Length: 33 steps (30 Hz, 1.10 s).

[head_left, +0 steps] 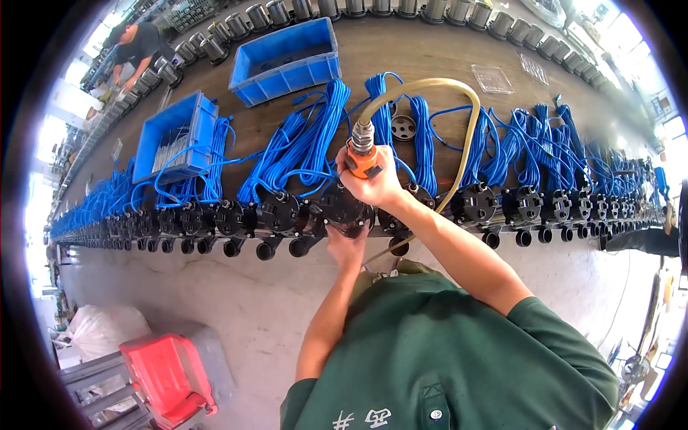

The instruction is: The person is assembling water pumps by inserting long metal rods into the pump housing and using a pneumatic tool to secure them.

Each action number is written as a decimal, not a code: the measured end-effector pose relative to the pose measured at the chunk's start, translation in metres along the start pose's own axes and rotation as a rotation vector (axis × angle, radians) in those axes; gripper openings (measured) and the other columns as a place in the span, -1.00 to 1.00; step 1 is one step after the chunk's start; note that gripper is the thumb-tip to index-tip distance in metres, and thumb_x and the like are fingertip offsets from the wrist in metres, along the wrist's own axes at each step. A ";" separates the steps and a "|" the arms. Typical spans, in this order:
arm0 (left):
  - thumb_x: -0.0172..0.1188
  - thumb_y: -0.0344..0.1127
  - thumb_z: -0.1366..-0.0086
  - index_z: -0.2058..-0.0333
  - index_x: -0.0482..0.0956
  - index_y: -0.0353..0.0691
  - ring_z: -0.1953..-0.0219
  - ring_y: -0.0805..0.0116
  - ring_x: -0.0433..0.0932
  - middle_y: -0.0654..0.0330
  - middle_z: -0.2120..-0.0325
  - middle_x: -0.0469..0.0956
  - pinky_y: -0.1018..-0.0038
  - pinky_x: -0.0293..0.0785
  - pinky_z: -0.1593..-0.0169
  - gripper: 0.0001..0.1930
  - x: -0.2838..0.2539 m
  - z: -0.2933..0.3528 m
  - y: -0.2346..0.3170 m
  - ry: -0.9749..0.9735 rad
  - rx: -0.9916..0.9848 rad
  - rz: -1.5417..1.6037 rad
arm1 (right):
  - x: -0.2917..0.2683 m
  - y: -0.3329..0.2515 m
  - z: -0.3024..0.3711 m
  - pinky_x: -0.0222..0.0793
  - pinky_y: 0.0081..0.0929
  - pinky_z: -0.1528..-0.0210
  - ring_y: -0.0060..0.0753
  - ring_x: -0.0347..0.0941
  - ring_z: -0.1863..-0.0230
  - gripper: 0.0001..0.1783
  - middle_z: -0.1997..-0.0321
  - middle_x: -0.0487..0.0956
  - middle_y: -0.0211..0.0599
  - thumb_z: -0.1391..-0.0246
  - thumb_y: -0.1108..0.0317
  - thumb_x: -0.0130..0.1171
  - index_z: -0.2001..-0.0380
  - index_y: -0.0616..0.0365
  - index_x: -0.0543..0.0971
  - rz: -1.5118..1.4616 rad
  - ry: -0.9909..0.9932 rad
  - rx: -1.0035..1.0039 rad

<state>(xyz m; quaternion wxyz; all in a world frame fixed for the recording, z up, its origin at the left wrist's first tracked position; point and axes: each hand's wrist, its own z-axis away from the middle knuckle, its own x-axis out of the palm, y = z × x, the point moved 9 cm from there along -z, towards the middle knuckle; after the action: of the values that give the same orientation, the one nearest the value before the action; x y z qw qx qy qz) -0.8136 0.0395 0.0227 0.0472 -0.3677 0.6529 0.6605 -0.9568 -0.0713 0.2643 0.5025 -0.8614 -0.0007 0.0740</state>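
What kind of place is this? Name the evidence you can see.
Probably a factory assembly line. A long bench carries a row of identical black pumps, each with a coiled blue cable. The right hand holds an orange air tool on a hose, and the left hand steadies a pump.

Row of pump units (279, 213) along the bench edge before me, cable coils (301, 147) behind them, two crates (287, 61) at eleven o'clock, my right hand (373, 179) above my left hand (347, 240) at twelve
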 end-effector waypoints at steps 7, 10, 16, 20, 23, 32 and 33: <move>0.61 -0.08 0.13 -0.16 0.28 -0.39 0.18 -0.19 0.65 -0.15 0.16 0.62 0.08 0.60 0.12 -0.05 -0.004 -0.002 -0.003 -0.031 0.009 0.041 | 0.010 -0.001 -0.014 0.49 -0.52 0.25 -0.51 0.57 0.32 -0.71 0.37 0.61 -0.31 0.12 0.67 0.08 0.26 0.30 0.60 -0.314 0.074 0.051; 0.61 -0.16 0.16 -0.30 0.14 -0.36 0.12 -0.17 0.64 -0.16 0.06 0.60 0.11 0.60 0.05 0.10 -0.008 -0.002 0.004 -0.043 -0.003 0.054 | 0.025 0.000 -0.030 0.49 -0.58 0.35 -0.49 0.57 0.34 -0.67 0.35 0.60 -0.27 0.11 0.69 0.06 0.21 0.30 0.59 -0.366 0.047 0.174; 0.64 -0.19 0.26 -0.34 0.18 -0.30 0.04 -0.07 0.63 -0.07 0.01 0.58 0.21 0.62 0.05 0.16 -0.015 -0.001 0.005 0.035 0.080 0.095 | 0.069 0.039 -0.031 0.45 -0.59 0.45 -0.49 0.51 0.47 -0.64 0.35 0.59 -0.20 0.13 0.71 0.09 0.18 0.31 0.53 -0.419 -0.088 0.265; 0.64 -0.20 0.27 -0.29 0.23 -0.29 0.16 -0.01 0.62 0.00 0.08 0.57 0.20 0.60 0.12 0.10 -0.021 -0.002 0.007 0.083 0.099 0.165 | 0.086 0.039 -0.031 0.41 -0.60 0.45 -0.51 0.47 0.49 -0.69 0.37 0.57 -0.18 0.13 0.67 0.06 0.22 0.32 0.51 -0.401 -0.210 0.299; 0.64 -0.22 0.28 -0.25 0.27 -0.30 0.14 0.00 0.58 0.00 0.08 0.53 0.20 0.57 0.09 0.07 -0.022 -0.004 0.007 0.031 0.064 0.164 | 0.094 0.041 -0.030 0.40 -0.59 0.44 -0.52 0.46 0.49 -0.74 0.39 0.56 -0.21 0.13 0.66 0.03 0.28 0.31 0.49 -0.464 -0.232 0.335; 0.64 -0.38 0.34 -0.39 0.08 -0.31 -0.17 -0.08 0.49 -0.14 -0.18 0.40 0.20 0.48 -0.22 0.26 0.000 -0.022 -0.003 -0.130 0.119 0.470 | 0.079 0.023 -0.029 0.42 -0.48 0.41 -0.47 0.39 0.51 -0.65 0.39 0.52 -0.15 0.11 0.58 0.03 0.15 0.33 0.45 -0.184 -0.189 0.282; 0.64 -0.35 0.31 -0.39 0.09 -0.32 -0.12 -0.05 0.51 -0.11 -0.13 0.43 0.22 0.50 -0.18 0.24 -0.001 -0.023 -0.001 -0.102 0.138 0.460 | 0.064 0.003 -0.031 0.42 -0.48 0.41 -0.47 0.40 0.51 -0.63 0.38 0.53 -0.15 0.11 0.57 0.04 0.13 0.34 0.45 -0.126 -0.120 0.246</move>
<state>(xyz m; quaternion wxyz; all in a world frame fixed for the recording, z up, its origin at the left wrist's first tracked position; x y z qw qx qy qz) -0.8028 0.0188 0.0253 -0.0465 -0.1714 0.7600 0.6252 -0.8897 -0.0943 0.2686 0.6071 -0.7855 -0.0758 0.0930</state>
